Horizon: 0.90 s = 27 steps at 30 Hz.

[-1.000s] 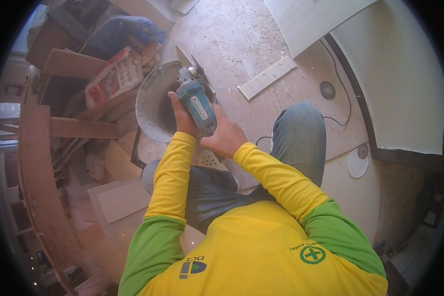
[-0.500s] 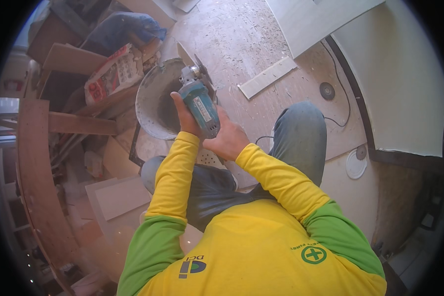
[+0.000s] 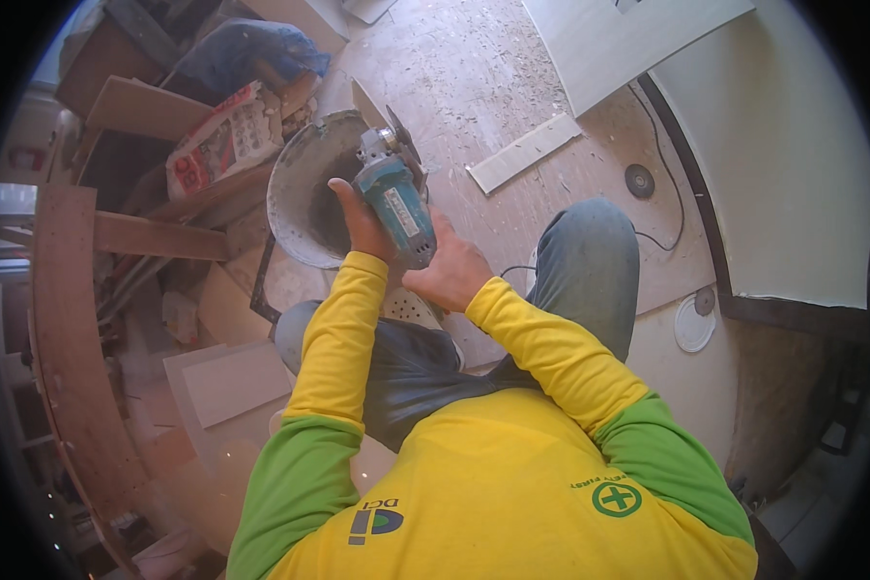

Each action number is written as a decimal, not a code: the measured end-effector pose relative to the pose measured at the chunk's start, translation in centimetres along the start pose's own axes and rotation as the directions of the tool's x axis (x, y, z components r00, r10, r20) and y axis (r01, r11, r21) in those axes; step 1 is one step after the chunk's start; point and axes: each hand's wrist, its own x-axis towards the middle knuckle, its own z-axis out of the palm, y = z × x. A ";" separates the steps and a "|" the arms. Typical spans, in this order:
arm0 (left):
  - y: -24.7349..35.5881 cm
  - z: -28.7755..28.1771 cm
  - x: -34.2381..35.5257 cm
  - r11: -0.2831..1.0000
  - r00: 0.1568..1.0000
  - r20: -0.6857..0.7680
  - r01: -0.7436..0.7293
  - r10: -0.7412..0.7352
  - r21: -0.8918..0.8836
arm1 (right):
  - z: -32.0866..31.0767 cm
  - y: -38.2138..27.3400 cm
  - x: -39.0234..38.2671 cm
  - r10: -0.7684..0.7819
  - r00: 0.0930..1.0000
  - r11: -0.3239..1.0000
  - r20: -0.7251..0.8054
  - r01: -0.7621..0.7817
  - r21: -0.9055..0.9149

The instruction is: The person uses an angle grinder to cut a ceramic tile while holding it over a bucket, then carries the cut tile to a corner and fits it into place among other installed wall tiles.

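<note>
Both my hands grip a teal angle grinder [image 3: 396,205] with a silver gear head and a disc [image 3: 404,137] at its far end. My left hand [image 3: 362,228] wraps the left side of the body, its thumb pointing up along it. On the right and near the rear end, my right hand [image 3: 451,271] closes around the casing; its fingertips are partly hidden. Just left of the tool stands a grey, dust-coated bucket [image 3: 292,215], tilted in view. Behind the disc, a thin pale board [image 3: 365,104] stands upright at the bucket's rim.
A narrow tile strip [image 3: 524,155] and a loose round disc [image 3: 640,181] lie on the dusty floor. Large pale panels [image 3: 638,39] are at the upper right, with a black cord [image 3: 684,193] nearby. A wooden frame [image 3: 68,319] and a torn sack [image 3: 224,140] stand left.
The grinder and both hands have shifted very slightly to the right, the grip unchanged. The surroundings on the left have moved a little in view.
</note>
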 end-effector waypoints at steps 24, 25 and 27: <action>1.5 0.5 0.5 0.989 0.991 0.034 0.134 -0.132 -0.063 | -0.8 -0.3 -0.3 0.024 0.998 0.999 0.052 -0.022 -0.030; 1.6 0.5 0.6 0.990 0.991 0.031 0.132 -0.130 -0.059 | -0.8 -0.3 -0.3 0.013 0.998 1.000 0.057 -0.012 -0.022; 1.6 0.6 0.6 0.990 0.991 0.027 0.129 -0.128 -0.056 | -0.8 -0.3 -0.3 0.003 0.998 1.000 0.063 -0.002 -0.014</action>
